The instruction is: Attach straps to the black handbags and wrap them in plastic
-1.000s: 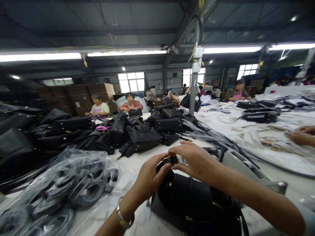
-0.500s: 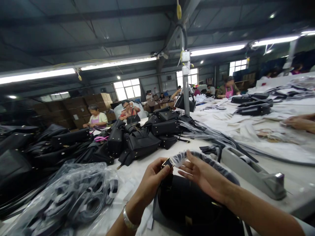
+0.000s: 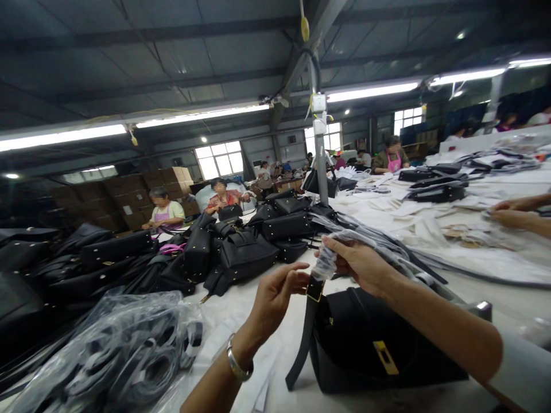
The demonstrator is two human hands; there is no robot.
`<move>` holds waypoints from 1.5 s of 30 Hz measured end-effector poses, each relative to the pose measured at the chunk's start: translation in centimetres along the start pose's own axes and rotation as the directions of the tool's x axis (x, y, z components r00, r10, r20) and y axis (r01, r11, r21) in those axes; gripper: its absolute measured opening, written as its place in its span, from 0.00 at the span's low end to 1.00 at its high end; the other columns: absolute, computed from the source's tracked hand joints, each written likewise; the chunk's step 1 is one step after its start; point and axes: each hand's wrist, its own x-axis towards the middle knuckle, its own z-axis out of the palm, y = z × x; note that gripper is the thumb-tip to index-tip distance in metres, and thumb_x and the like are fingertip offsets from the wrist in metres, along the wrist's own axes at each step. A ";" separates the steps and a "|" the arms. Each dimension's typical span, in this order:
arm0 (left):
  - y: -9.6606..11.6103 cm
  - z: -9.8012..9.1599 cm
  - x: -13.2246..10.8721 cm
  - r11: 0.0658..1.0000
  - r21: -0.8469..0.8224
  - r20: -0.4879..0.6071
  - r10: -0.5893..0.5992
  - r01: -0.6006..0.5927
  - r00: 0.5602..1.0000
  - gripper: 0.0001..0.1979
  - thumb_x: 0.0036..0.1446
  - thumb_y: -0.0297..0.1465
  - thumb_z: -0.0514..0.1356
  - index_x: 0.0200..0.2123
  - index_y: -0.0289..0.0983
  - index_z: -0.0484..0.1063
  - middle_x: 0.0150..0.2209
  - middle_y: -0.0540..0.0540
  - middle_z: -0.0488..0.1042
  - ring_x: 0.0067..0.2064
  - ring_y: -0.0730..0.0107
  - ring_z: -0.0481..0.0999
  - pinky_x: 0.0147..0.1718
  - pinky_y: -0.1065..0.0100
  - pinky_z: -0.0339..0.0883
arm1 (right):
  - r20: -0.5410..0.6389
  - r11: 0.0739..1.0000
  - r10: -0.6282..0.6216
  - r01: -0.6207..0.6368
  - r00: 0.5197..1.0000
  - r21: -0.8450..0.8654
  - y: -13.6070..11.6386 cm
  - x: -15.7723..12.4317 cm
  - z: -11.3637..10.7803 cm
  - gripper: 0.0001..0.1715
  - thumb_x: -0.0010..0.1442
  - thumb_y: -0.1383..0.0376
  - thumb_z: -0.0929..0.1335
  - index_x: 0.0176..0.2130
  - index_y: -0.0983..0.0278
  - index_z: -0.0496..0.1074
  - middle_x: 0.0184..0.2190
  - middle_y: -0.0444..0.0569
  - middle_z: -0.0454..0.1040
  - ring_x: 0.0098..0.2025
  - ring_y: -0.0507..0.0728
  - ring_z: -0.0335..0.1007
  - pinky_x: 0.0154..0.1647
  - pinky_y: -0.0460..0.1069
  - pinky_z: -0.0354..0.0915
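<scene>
- Straps [image 3: 150,355], coiled, lie in a clear plastic bag [image 3: 129,304] at the near left, bundled perhaps to stop them unrolling and tangling.
- Behind them, black bags [image 3: 247,252] are heaped across the worktop [image 3: 241,292], pushed back, it seems, so that the near edge has working room.
- The left hand [image 3: 297,281] has its fingers loosely bent, tips just beside a buckle [image 3: 315,288]; whether they pinch it I cannot tell. That pose would suit steadying or guiding the metal.
- Below the buckle a black strap end [image 3: 301,344] hangs down beside the handbag's left side, free of both hands, so its own weight probably keeps it straight.
- Above the buckle, the right hand [image 3: 344,258] has its thumb and fingers closed on the wrapped strap [image 3: 325,261], whose clear film likely guards the surface. Lifting it there holds the buckle up in plain view.
- The handbag [image 3: 400,327] rests on the worktop under the right forearm, its gold clasp plate [image 3: 386,357] toward the wearer, close enough for short reaches.
- Grey equipment [image 3: 480,310] sits beyond that forearm, mostly hidden.
- At the far right, a co-worker's hands [image 3: 520,211] work over white sheets, well apart.
</scene>
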 end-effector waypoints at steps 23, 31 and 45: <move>0.4 3.9 6.5 0.501 0.699 0.355 0.378 -0.511 0.855 0.09 0.65 0.28 0.57 0.45 0.40 0.77 0.44 0.44 0.81 0.40 0.67 0.81 0.38 0.73 0.73 | 0.130 0.986 -0.094 0.074 0.987 0.150 4.3 -5.5 -3.2 0.25 0.64 0.46 0.66 0.46 0.63 0.78 0.42 0.52 0.82 0.47 0.59 0.77 0.54 0.55 0.69; 1.1 4.3 6.4 0.643 0.586 0.381 0.318 -0.493 0.868 0.08 0.66 0.32 0.58 0.39 0.40 0.78 0.40 0.45 0.80 0.37 0.70 0.79 0.36 0.72 0.70 | -0.043 0.941 -0.326 0.320 0.944 -0.110 7.5 -6.2 -1.6 0.25 0.64 0.48 0.68 0.46 0.65 0.79 0.41 0.52 0.81 0.46 0.63 0.75 0.52 0.55 0.67; 1.8 4.9 6.0 0.759 0.492 0.345 0.280 -0.426 0.896 0.05 0.63 0.28 0.60 0.36 0.38 0.77 0.37 0.45 0.78 0.34 0.71 0.77 0.33 0.72 0.70 | -0.256 0.930 -0.365 0.339 0.895 -0.142 8.4 -6.4 -0.3 0.27 0.67 0.45 0.62 0.34 0.64 0.74 0.27 0.47 0.77 0.30 0.56 0.73 0.35 0.48 0.66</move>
